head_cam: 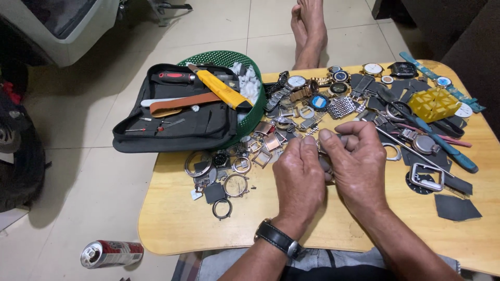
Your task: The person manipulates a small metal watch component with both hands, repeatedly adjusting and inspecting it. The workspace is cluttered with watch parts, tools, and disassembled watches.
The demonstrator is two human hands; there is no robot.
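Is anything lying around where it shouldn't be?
Yes: a drink can lies tipped on its side on the floor, left of the low table. A black tool case also sits half on a green basket.

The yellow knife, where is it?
In the head view, the yellow utility knife lies at upper left, across the open black tool pouch and the green basket, far from both hands.

Bare tabletop ahead of my left hand, room to slide there. Straight on, watch cases and rings crowd the wood. The black tool pouch and green basket block the far left. Right of my right hand, dark straps and a blue-handled tool clutter the way; near edge open.
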